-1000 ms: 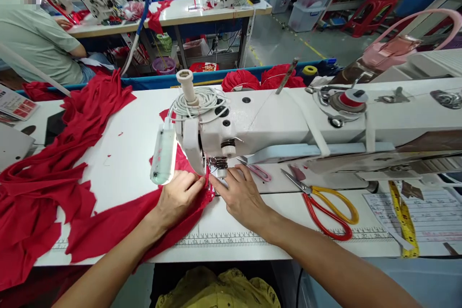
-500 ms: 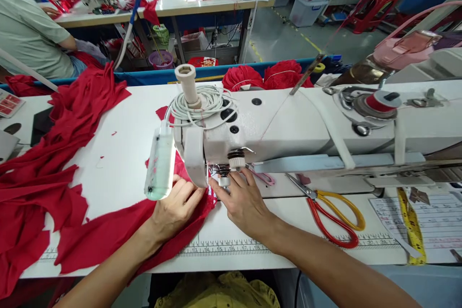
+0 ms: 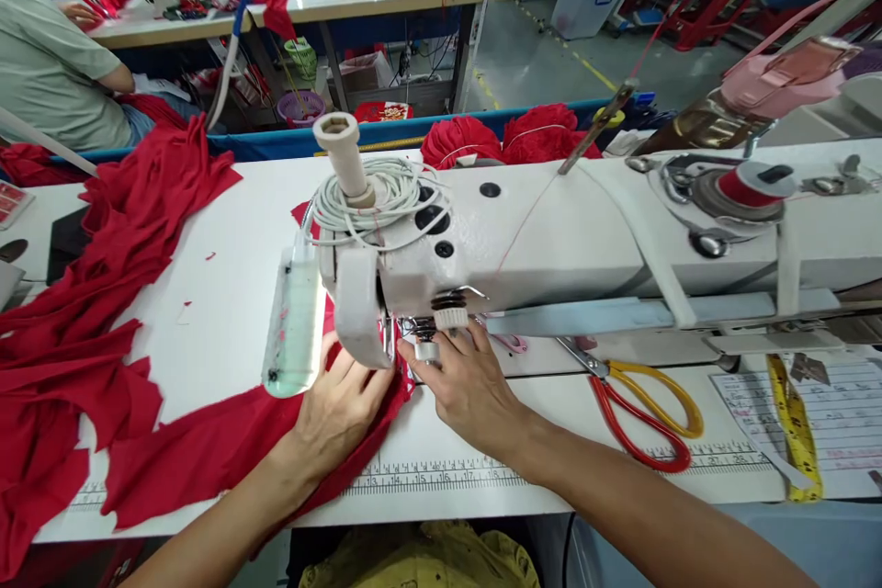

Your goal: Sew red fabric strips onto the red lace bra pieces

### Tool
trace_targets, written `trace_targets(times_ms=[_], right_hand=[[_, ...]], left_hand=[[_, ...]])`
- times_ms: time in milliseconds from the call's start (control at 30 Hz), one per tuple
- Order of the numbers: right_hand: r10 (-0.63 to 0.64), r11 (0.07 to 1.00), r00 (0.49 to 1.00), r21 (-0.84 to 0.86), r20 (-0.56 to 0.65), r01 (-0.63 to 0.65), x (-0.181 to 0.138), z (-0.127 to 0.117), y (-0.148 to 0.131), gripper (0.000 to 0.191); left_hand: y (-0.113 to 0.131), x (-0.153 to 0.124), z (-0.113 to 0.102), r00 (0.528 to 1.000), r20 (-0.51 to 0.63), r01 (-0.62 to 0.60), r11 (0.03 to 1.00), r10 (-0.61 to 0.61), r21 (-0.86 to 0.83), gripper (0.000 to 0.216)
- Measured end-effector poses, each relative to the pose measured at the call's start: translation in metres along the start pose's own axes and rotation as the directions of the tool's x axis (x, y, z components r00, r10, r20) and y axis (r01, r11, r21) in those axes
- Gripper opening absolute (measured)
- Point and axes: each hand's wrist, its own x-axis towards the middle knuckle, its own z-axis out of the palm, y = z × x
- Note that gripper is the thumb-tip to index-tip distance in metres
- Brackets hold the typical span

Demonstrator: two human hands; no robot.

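Note:
A white sewing machine point(image 3: 537, 230) stands before me, its head above a strip of red fabric point(image 3: 227, 446). My left hand point(image 3: 341, 400) lies on this fabric left of the needle area, fingers bent and gripping its folds. On the other side, my right hand point(image 3: 469, 386) reaches under the machine head with fingers stretched apart, thumb beside the fabric's edge. The tension knob point(image 3: 451, 314) hides part of these fingers. A clear plastic guard point(image 3: 293, 322) hangs left of the head. Fabric right at the needle is mostly hidden.
Scissors point(image 3: 644, 413) with red and yellow handles lie right of my hand, near a yellow tape measure point(image 3: 792, 432) and a written sheet point(image 3: 844, 423). A heap of red fabric point(image 3: 75, 358) covers the left side. Red bundles point(image 3: 461, 140) sit behind the machine. A person point(image 3: 59, 64) sits beyond.
The view has shifted slightly. My left hand has its fingers a little nearer the needle with the fabric; my right hand stays in nearly the same place.

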Motion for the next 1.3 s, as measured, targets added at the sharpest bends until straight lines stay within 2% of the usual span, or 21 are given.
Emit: trace_targets(times_ms=[200, 333, 533, 733, 1033, 1133, 1300], right_hand=[[0.043, 0.990, 0.999, 0.134, -0.009, -0.041, -0.001, 0.002, 0.008, 0.045], [0.094, 0.976, 0.993, 0.201, -0.065, -0.079, -0.001, 0.003, 0.013, 0.045], [0.048, 0.983, 0.994, 0.182, -0.102, -0.029, 0.001, 0.003, 0.013, 0.041], [-0.003, 0.991, 0.992, 0.135, -0.124, 0.020, 0.003, 0.001, 0.013, 0.039], [-0.029, 0.999, 0.999, 0.043, 0.031, 0.027, 0.007, -0.001, 0.014, 0.042], [-0.020, 0.999, 0.999, 0.041, 0.044, 0.019, 0.007, 0.000, 0.014, 0.043], [-0.027, 0.999, 0.999, 0.048, 0.042, 0.024, 0.006, 0.001, 0.014, 0.043]], left_hand=[[-0.005, -0.001, 0.001, 0.999, 0.031, -0.040, 0.998, 0.039, 0.038, 0.021], [-0.005, 0.001, 0.001, 0.998, 0.030, -0.063, 0.998, 0.062, 0.029, 0.021], [-0.005, 0.003, 0.000, 0.997, -0.002, -0.079, 0.996, 0.079, 0.032, 0.025], [-0.005, 0.000, 0.001, 0.997, 0.021, -0.073, 0.997, 0.072, 0.010, 0.025], [-0.004, -0.004, 0.002, 1.000, 0.021, -0.021, 0.999, 0.021, -0.033, 0.025], [-0.004, -0.005, 0.001, 1.000, 0.010, 0.017, 0.999, -0.016, -0.051, 0.023], [-0.006, -0.005, 0.001, 1.000, 0.005, 0.012, 0.998, -0.012, -0.067, 0.024]])
